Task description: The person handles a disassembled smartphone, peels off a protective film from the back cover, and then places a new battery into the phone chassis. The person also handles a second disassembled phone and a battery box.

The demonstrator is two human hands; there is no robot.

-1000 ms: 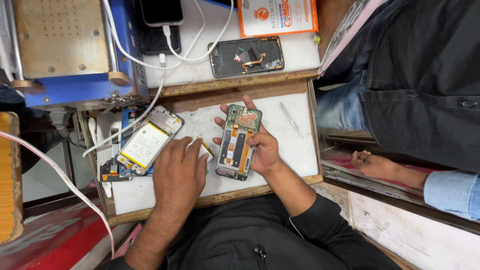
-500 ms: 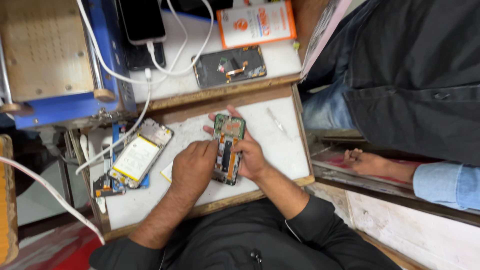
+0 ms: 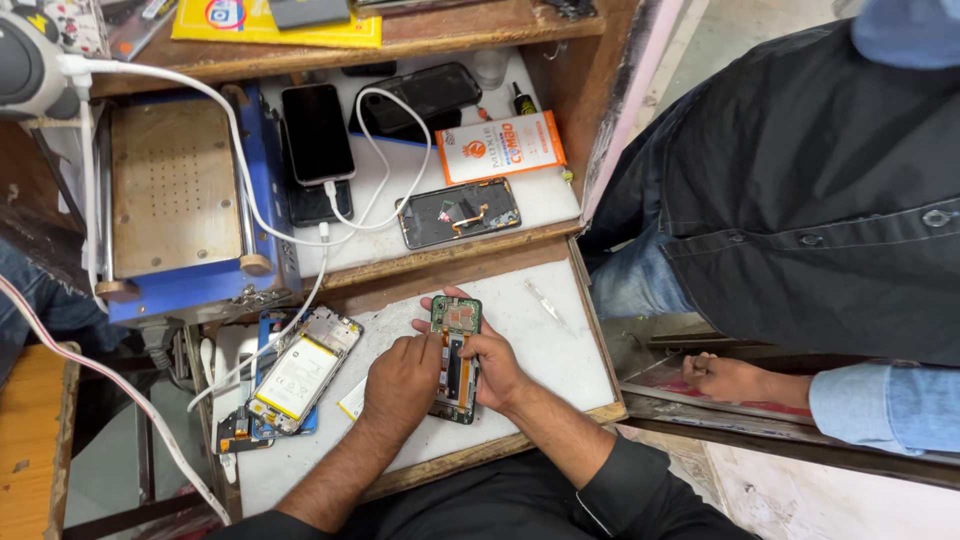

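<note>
Both hands grip an opened phone (image 3: 457, 358) lying flat on the white desk (image 3: 560, 350): right hand (image 3: 497, 368) closed on its edge, left hand (image 3: 402, 380) pressing it; another phone (image 3: 298, 375) lies left of it.

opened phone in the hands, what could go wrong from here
1. The opened phone has its board bare; the left hand pressing on it could perhaps damage a part.
2. The right hand holds it only by one edge, so it may slip.
3. The white cable crossing the second phone could snag and drag it.
</note>
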